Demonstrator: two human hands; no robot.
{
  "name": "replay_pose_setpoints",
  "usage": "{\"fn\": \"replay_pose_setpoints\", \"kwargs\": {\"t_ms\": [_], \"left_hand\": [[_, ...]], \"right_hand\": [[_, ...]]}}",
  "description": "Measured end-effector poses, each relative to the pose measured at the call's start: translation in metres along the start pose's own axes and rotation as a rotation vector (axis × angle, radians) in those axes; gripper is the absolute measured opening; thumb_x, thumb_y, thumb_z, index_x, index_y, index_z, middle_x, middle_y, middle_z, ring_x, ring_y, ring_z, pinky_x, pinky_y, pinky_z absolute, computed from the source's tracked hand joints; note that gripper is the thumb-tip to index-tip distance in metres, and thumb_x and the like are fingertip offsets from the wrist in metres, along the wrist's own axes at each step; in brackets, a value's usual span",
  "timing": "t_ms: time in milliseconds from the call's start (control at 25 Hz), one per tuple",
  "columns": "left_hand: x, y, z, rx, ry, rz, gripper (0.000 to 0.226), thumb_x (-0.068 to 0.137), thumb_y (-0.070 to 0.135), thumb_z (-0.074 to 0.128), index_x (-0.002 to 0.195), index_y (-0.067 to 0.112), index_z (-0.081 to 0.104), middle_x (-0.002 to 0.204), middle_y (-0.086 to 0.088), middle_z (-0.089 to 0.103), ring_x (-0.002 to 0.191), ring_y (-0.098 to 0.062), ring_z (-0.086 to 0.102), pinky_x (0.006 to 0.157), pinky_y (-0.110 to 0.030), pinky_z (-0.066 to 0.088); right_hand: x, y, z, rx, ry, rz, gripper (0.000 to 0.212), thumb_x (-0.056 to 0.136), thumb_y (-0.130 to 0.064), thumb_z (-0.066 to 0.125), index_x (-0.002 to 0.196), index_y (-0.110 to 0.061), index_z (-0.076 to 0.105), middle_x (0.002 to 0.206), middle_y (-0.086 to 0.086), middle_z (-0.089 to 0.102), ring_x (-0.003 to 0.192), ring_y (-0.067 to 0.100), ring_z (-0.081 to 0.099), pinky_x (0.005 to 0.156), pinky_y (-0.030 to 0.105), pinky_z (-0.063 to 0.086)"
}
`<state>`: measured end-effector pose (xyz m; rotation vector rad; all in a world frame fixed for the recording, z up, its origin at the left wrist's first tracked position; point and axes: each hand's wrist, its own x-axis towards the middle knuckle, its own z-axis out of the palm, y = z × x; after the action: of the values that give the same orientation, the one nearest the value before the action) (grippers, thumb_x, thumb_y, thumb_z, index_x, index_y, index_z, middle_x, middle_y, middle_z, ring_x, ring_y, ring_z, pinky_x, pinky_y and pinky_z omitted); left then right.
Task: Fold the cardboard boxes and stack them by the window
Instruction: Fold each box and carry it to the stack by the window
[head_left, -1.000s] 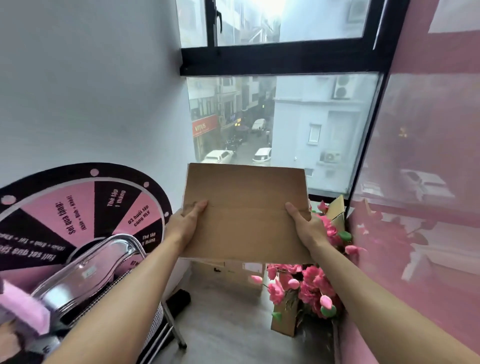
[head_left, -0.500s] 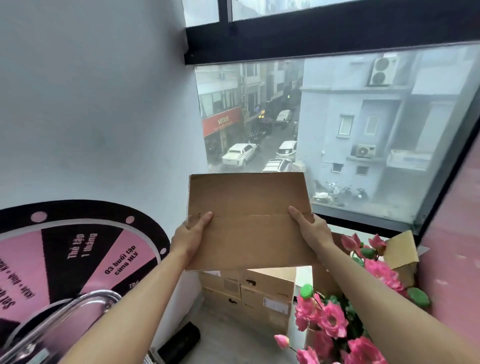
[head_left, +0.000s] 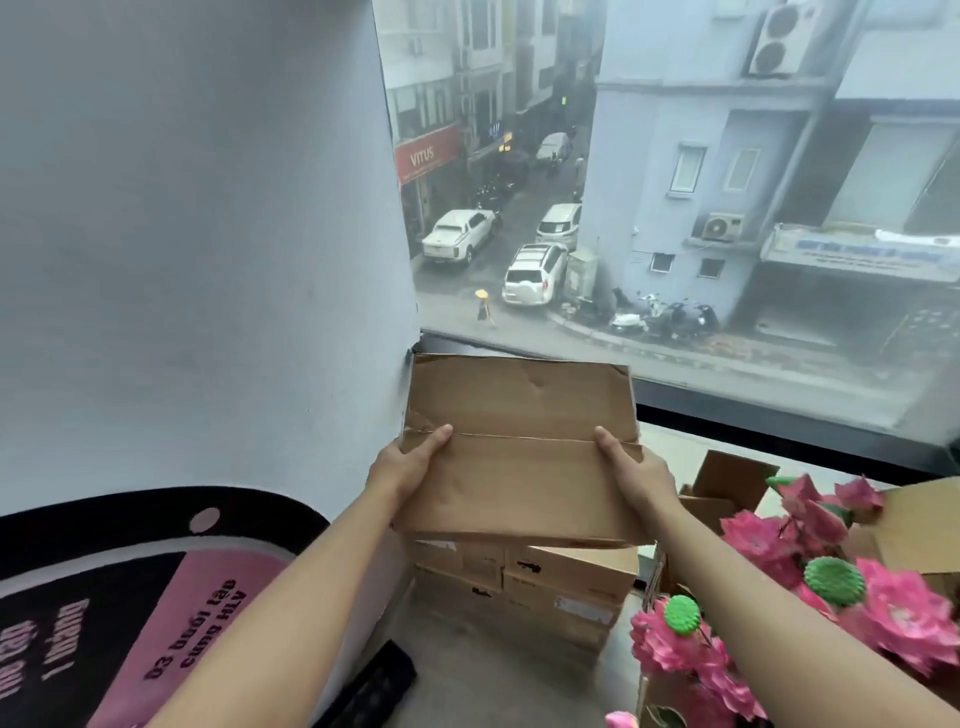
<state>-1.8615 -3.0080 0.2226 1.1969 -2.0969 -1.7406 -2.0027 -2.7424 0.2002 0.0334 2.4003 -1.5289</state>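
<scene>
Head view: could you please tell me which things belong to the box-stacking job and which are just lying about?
Job: flattened box, left hand, right hand, box stack, window.
Lying about: pink flowers, prize wheel, open box.

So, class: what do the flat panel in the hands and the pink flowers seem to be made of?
Flat panel: brown corrugated cardboard, matte, judging by its crease, dent and frayed edge. Pink flowers: probably artificial, fabric or plastic; the colour is uniformly vivid and the green centres look moulded.

Your single head view looks forward and down, close over the folded box (head_left: 519, 447), facing the window (head_left: 675, 208).
</scene>
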Motion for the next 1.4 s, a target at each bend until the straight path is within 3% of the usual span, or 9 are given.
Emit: {"fn": "replay_pose_setpoints", "kwargs": {"t_ms": [160, 280, 360, 560, 840, 1040, 1200, 1280, 1400], "left_hand": [[0.07, -0.024, 0.02, 0.05, -0.073, -0.098, 0.094, 0.049, 0.087, 0.067, 0.124, 0.031, 0.065, 0.127, 0.003, 0.064, 0.115, -0.02, 0.06, 0.106, -0.039, 0.045], [0.118, -0.039, 0.041, 0.079, -0.112, -0.17, 0.088, 0.046, 0.087, 0.068, 0.117, 0.035, 0.067, 0.127, 0.001, 0.065, 0.115, -0.022, 0.06, 0.107, -0.042, 0.045], [0.148, -0.046, 0.056, 0.091, -0.123, -0.207, 0.091, 0.047, 0.085, 0.07, 0.122, 0.033, 0.067, 0.127, 0.0, 0.065, 0.117, -0.023, 0.06, 0.108, -0.043, 0.045], [0.228, -0.048, 0.097, 0.163, -0.111, -0.302, 0.084, 0.065, 0.075, 0.074, 0.132, 0.026, 0.063, 0.134, -0.003, 0.062, 0.122, -0.024, 0.058, 0.109, -0.04, 0.043], [0.322, -0.081, 0.129, 0.344, -0.077, -0.356, 0.088, 0.077, 0.067, 0.071, 0.145, 0.017, 0.05, 0.147, -0.009, 0.052, 0.137, -0.031, 0.045, 0.113, -0.039, 0.036], [0.361, -0.108, 0.149, 0.568, -0.234, -0.265, 0.088, 0.082, 0.061, 0.071, 0.148, 0.011, 0.041, 0.15, -0.01, 0.048, 0.139, -0.03, 0.042, 0.11, -0.037, 0.036], [0.354, -0.116, 0.168, 0.886, -0.26, -0.108, 0.111, 0.083, 0.062, 0.068, 0.157, 0.004, 0.007, 0.159, -0.018, 0.027, 0.145, -0.033, 0.029, 0.115, -0.042, 0.03], [0.347, -0.118, 0.173, 1.11, -0.221, 0.117, 0.112, 0.086, 0.064, 0.061, 0.158, 0.012, -0.007, 0.163, -0.017, 0.012, 0.149, -0.035, 0.018, 0.119, -0.045, 0.023], [0.344, -0.125, 0.183, 1.366, -0.475, 0.335, 0.102, 0.087, 0.076, 0.044, 0.156, 0.033, -0.017, 0.166, -0.013, -0.01, 0.152, -0.038, -0.002, 0.12, -0.058, 0.012]], "right_hand": [[0.048, 0.025, 0.033, -0.047, 0.028, 0.097, 0.083, 0.057, -0.094, 0.047, 0.107, -0.03, 0.068, 0.104, -0.001, 0.066, 0.098, 0.025, 0.06, 0.091, 0.039, 0.048], [0.09, 0.044, 0.051, -0.057, 0.021, 0.158, 0.085, 0.061, -0.092, 0.049, 0.113, -0.028, 0.069, 0.108, 0.0, 0.068, 0.102, 0.026, 0.063, 0.094, 0.043, 0.05], [0.119, 0.058, 0.061, -0.075, 0.009, 0.196, 0.083, 0.065, -0.091, 0.048, 0.114, -0.028, 0.068, 0.112, 0.002, 0.069, 0.104, 0.028, 0.062, 0.096, 0.044, 0.049], [0.194, 0.089, 0.089, -0.078, 0.009, 0.319, 0.084, 0.066, -0.093, 0.048, 0.118, -0.029, 0.062, 0.115, 0.002, 0.068, 0.109, 0.03, 0.062, 0.099, 0.047, 0.047], [0.259, 0.13, 0.137, -0.069, -0.002, 0.46, 0.087, 0.076, -0.083, 0.056, 0.136, -0.02, 0.05, 0.135, 0.01, 0.058, 0.125, 0.034, 0.052, 0.106, 0.047, 0.042], [0.281, 0.158, 0.159, -0.147, -0.027, 0.549, 0.082, 0.085, -0.071, 0.057, 0.146, -0.017, 0.042, 0.146, 0.01, 0.051, 0.134, 0.034, 0.046, 0.11, 0.044, 0.038], [0.276, 0.181, 0.158, -0.199, -0.009, 0.637, 0.074, 0.091, -0.064, 0.055, 0.147, -0.018, 0.042, 0.143, 0.011, 0.054, 0.131, 0.035, 0.049, 0.105, 0.04, 0.038], [0.273, 0.186, 0.155, -0.177, 0.005, 0.648, 0.076, 0.091, -0.063, 0.057, 0.149, -0.018, 0.041, 0.14, 0.012, 0.057, 0.13, 0.034, 0.051, 0.107, 0.041, 0.039], [0.276, 0.185, 0.155, -0.155, 0.014, 0.634, 0.073, 0.091, -0.061, 0.058, 0.148, -0.017, 0.044, 0.139, 0.013, 0.058, 0.129, 0.033, 0.052, 0.109, 0.044, 0.04]]}}
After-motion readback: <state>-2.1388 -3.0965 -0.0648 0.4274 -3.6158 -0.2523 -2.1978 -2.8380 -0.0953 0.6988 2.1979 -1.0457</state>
